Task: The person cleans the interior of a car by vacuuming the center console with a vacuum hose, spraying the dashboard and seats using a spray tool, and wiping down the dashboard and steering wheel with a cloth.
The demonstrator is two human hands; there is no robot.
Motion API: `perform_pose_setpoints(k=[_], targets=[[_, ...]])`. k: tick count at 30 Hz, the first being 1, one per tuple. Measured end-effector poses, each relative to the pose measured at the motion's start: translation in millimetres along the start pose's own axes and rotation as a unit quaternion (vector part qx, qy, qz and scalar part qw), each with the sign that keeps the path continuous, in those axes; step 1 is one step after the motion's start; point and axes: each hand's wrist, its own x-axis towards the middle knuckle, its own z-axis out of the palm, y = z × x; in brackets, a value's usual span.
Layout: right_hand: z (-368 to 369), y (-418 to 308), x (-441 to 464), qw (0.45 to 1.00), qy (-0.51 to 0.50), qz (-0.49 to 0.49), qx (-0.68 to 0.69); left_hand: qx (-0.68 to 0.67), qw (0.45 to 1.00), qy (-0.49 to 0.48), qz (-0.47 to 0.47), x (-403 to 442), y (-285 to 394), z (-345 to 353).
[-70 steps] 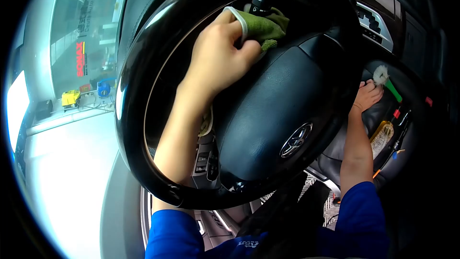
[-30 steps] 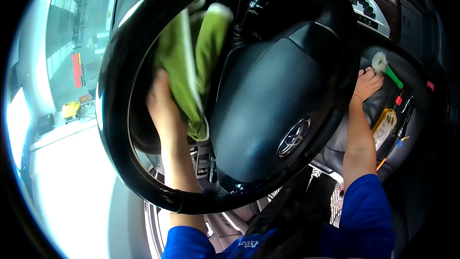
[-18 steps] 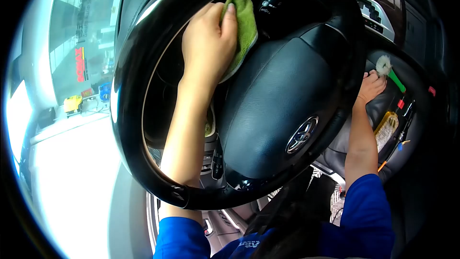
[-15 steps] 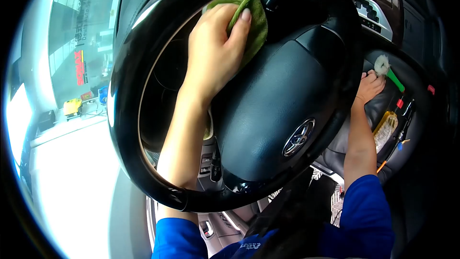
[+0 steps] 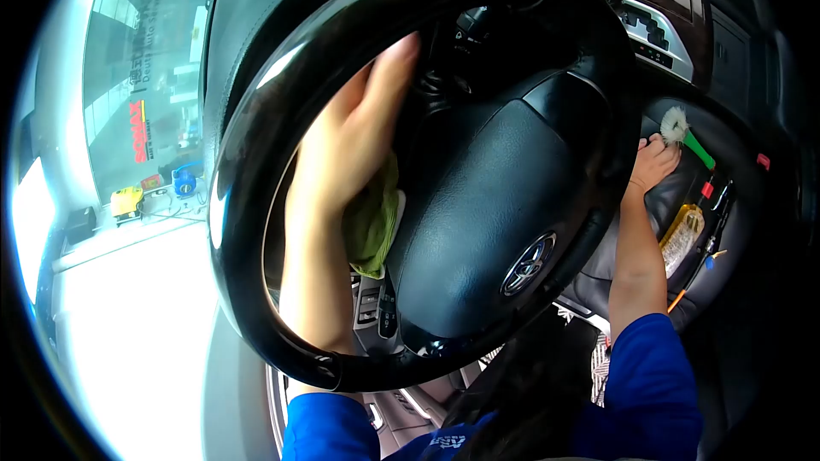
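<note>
My left hand (image 5: 354, 132) reaches through the steering wheel (image 5: 231, 230), over the instrument panel. Its thumb points up, and the rim hides most of the fingers. A green cloth (image 5: 373, 230) bunches under the palm and wrist, its lower end hanging free by the column. My right hand (image 5: 656, 162) lies palm down on the black leather passenger seat (image 5: 653, 205), fingers spread a little and holding nothing. Close to its fingertips is a round white-bristled brush (image 5: 675, 124) with a green handle.
On the seat also lie a yellow-backed brush (image 5: 683, 235) and a thin black tool (image 5: 720, 222). The gear shifter panel (image 5: 653, 34) is at upper right. Window switches (image 5: 369, 306) sit below the wheel's left side. Bright glass and yellow equipment (image 5: 127, 202) show outside.
My left hand has moved down and left behind the rim, and the cloth with it; more cloth now shows below the palm. My right hand stays on the seat. The view has shifted slightly.
</note>
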Motion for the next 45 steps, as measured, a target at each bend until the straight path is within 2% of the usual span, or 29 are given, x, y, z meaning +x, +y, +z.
perform_pose_setpoints(k=[3, 4, 5, 8, 10, 11, 12, 14, 15, 16, 18, 19, 21, 23, 24, 25, 27, 28, 29, 31, 32, 33, 34, 37, 39, 40, 41, 43, 45], targets=[[-1, -2, 0, 1.0, -0.006, -0.002, 0.008, 0.052, 0.99, -0.113, -0.067, 33, -5, 19], [-2, -2, 0, 1.0, -0.011, 0.001, 0.008, 0.01, 0.993, -0.122, -0.002, 42, -11, 20], [-3, -2, 1, 1.0, -0.012, 0.004, 0.008, -0.037, 0.987, -0.153, 0.017, 46, -15, 18], [-1, -2, -1, 1.0, -0.019, 0.009, 0.004, -0.055, 0.987, -0.149, 0.028, 55, -29, 27], [-1, -3, 1, 1.0, -0.01, 0.008, 0.005, -0.113, 0.99, -0.087, -0.019, 55, -44, 33], [-2, -3, 0, 1.0, -0.004, 0.008, 0.004, -0.112, 0.989, -0.089, -0.019, 57, -51, 33], [-3, -3, 1, 1.0, -0.006, 0.009, 0.003, -0.023, 0.997, -0.079, 0.007, 58, -49, 30], [-6, -4, 2, 1.0, -0.017, 0.005, 0.009, -0.257, 0.966, -0.017, -0.019, 52, -46, 31], [-5, -4, 1, 1.0, -0.017, 0.005, 0.01, -0.217, 0.973, 0.032, -0.066, 49, -45, 26], [-4, -3, 0, 1.0, -0.008, 0.003, 0.011, -0.082, 0.997, 0.008, 0.008, 45, -45, 22], [0, 0, 1, 1.0, -0.001, -0.005, 0.011, 0.052, 0.995, -0.015, 0.078, 26, -40, 12], [1, 0, 1, 1.0, 0.001, -0.007, 0.007, -0.034, 0.999, 0.008, -0.007, 7, -31, 4], [-1, 0, -2, 1.0, 0.0, -0.005, 0.004, -0.15, 0.987, 0.049, 0.012, -26, -11, -9], [0, -2, 1, 1.0, 0.0, 0.003, 0.0, 0.105, 0.992, 0.057, 0.026, -71, -15, -28], [1, -2, 4, 1.0, 0.004, 0.005, -0.001, 0.192, 0.981, 0.023, -0.022, -89, -5, -27], [-2, -3, 4, 1.0, -0.002, 0.005, 0.002, 0.296, 0.954, -0.032, 0.009, -101, -19, -29], [-5, -2, 2, 1.0, -0.01, 0.004, 0.007, 0.177, 0.978, 0.014, -0.112, -104, -34, -25], [-5, -2, 1, 1.0, -0.007, 0.004, 0.009, 0.043, 0.981, 0.068, -0.176, -94, -28, -19], [-2, -2, 2, 1.0, 0.0, 0.006, 0.009, -0.055, 0.984, 0.114, -0.123, -80, -20, -10], [0, -2, 2, 1.0, 0.0, 0.007, 0.004, -0.121, 0.982, 0.129, 0.068, -49, 0, 10], [-1, -1, 0, 1.0, -0.001, 0.005, 0.001, 0.034, 0.983, 0.029, 0.177, -28, 8, 8], [0, 0, -1, 1.0, -0.003, 0.0, 0.004, 0.188, 0.94, -0.071, 0.275, -12, 11, 6], [1, 1, -3, 1.0, -0.005, 0.003, 0.005, 0.151, 0.964, -0.072, 0.206, -9, -2, 17], [1, -1, 0, 1.0, -0.005, 0.006, 0.009, 0.184, 0.964, -0.028, 0.187, -11, -12, 13], [-4, -2, 1, 1.0, -0.01, 0.006, 0.01, 0.17, 0.976, 0.064, 0.121, -21, -29, 13], [-5, -3, 3, 1.0, -0.003, 0.003, 0.011, 0.131, 0.987, 0.084, 0.03, -21, -37, 12], [-5, -3, 4, 1.0, 0.004, 0.003, 0.01, 0.157, 0.983, 0.081, -0.052, -19, -43, 9], [-4, -2, 4, 1.0, 0.004, 0.002, 0.011, 0.253, 0.964, 0.049, -0.067, -13, -38, 10], [-4, -3, 3, 1.0, 0.0, 0.002, 0.002, 0.056, 0.988, 0.061, 0.131, -18, -37, 26]])
